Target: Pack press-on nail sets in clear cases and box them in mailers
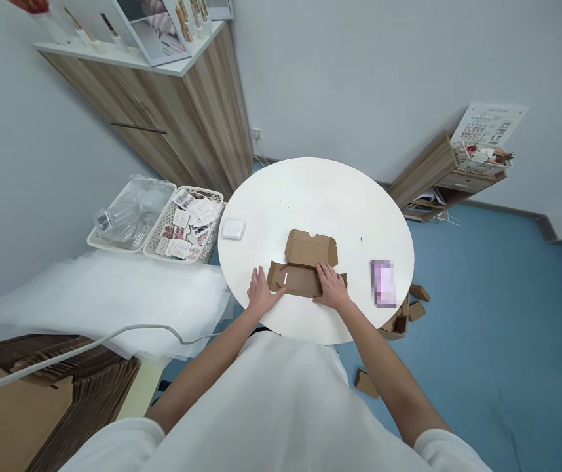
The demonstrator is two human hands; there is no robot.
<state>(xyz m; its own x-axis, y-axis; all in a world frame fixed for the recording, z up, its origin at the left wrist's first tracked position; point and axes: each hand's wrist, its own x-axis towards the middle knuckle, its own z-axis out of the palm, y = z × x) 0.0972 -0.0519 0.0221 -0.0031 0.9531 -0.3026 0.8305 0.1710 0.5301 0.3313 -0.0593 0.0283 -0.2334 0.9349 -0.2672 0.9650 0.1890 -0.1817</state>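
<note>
A brown cardboard box [302, 280], partly folded, lies on the white round table [310, 190] in front of me. Its lid panel [311, 249] is tipped back, away from me, and a small white mark shows on the inside left. My left hand [261, 293] is at the box's left end, fingers spread, with the thumb touching the near left corner. Over the right end, my right hand [331, 286] grips the box: its fingers reach across the inside and its thumb is at the near edge.
A purple-pink pack [383, 283], blurred, lies at the table's right; a small white case [233, 229] sits at the left. Left of the table are a basket of cards [185, 226], a bin of clear plastic [133, 213] and white sheets [163, 288]. Cardboard boxes [401, 321] lie on the floor.
</note>
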